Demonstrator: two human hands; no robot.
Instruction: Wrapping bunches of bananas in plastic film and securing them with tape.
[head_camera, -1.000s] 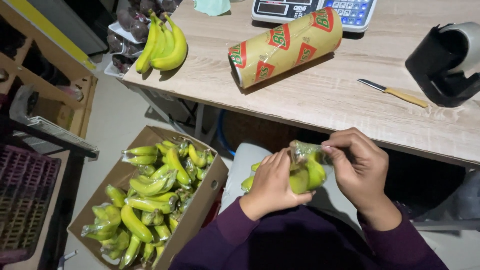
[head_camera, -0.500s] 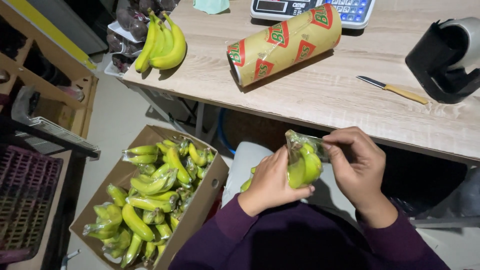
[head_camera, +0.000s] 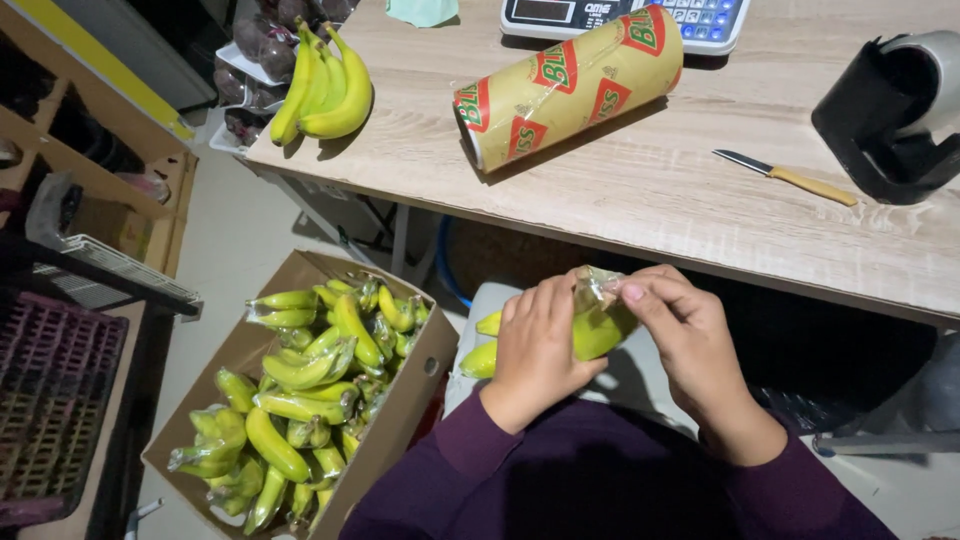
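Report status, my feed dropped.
Left hand and right hand both grip wrapped banana bunch over lap. Nothing in the way.

left hand (head_camera: 537, 345) and right hand (head_camera: 683, 335) at 6 o'clock, both gripping a film-wrapped green banana bunch (head_camera: 590, 325) | cardboard box (head_camera: 415, 375) of wrapped bananas at 8 o'clock | film roll (head_camera: 565, 85) at 12 on wooden table (head_camera: 650, 200) | knife (head_camera: 785, 177) at 2 | loose yellow bananas (head_camera: 325, 85) at 11
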